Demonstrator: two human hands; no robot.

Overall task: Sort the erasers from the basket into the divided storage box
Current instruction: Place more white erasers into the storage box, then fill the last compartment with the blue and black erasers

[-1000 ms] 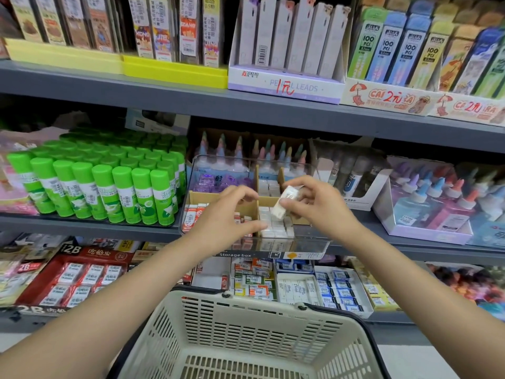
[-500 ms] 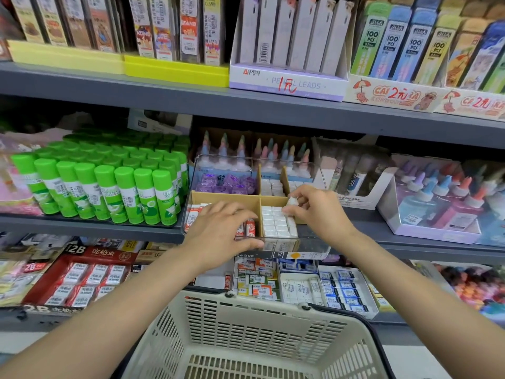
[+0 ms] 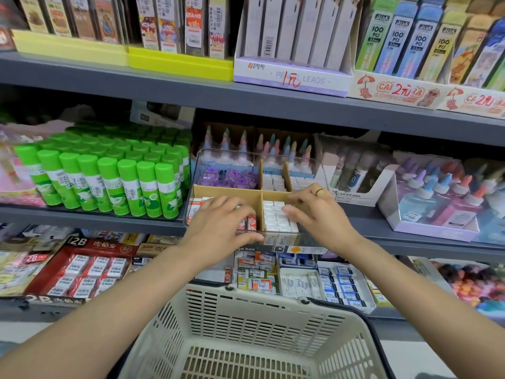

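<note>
My right hand presses straight fingers on the white erasers in the storage box, left hand rests loose on red ones; light, firm, wrapped, probably slick, so pinch short sides.

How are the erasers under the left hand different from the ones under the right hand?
The red-and-white erasers have printed wrappers; the white erasers look plain. The red ones sit in the front left compartment of the storage box, the white ones in the front middle. The left hand hides most red ones; the right hand leaves several white rows showing. Both are small blocks packed in rows.
</note>
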